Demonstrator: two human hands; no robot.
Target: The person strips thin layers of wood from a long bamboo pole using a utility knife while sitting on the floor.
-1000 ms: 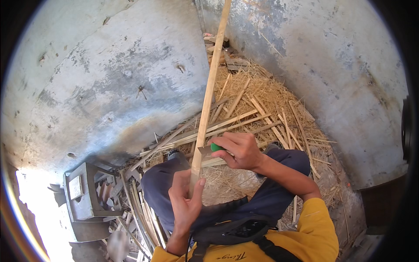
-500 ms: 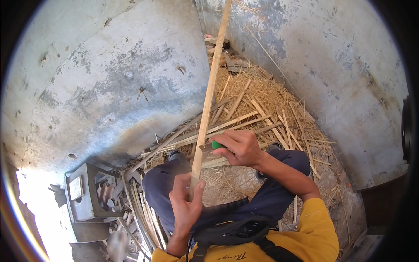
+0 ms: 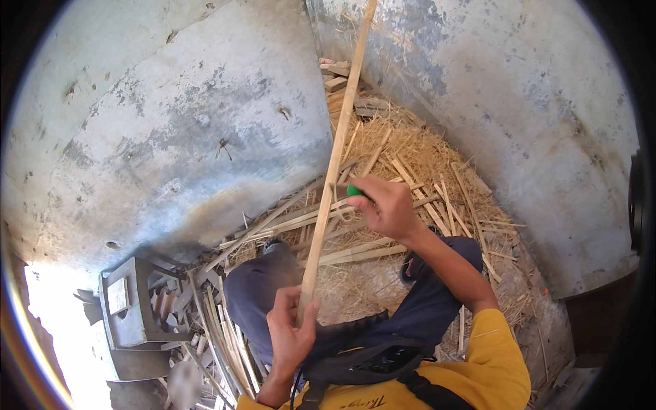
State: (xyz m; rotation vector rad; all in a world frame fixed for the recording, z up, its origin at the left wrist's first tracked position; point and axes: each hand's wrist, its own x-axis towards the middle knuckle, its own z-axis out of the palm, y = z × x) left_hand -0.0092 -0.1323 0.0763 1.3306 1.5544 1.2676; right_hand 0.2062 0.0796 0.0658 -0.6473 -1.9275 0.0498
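Note:
A long, narrow wooden strip (image 3: 334,160) slants up and away from my lap toward the corner of the walls. My left hand (image 3: 292,328) is closed round its near end, thumb on the right side and fingers on the left. In my right hand (image 3: 386,205) is a knife with a green handle (image 3: 354,190); the fingers are wrapped round that handle. The short metal blade (image 3: 336,185) lies against the right edge of the strip, partway along it. A thin curled shaving (image 3: 346,213) shows just below the blade.
Straw-like shavings (image 3: 410,147) and loose wooden strips (image 3: 369,251) cover the floor beyond my bent legs. At left stands a grey metal frame (image 3: 140,328), beside a bundle of strips (image 3: 229,342). Worn walls (image 3: 205,123) meet ahead; bricks (image 3: 335,83) lie in their corner.
My right hand and the knife have moved up and away along the strip. The strip's far end has swung slightly right, while my left hand keeps its hold near the bottom.

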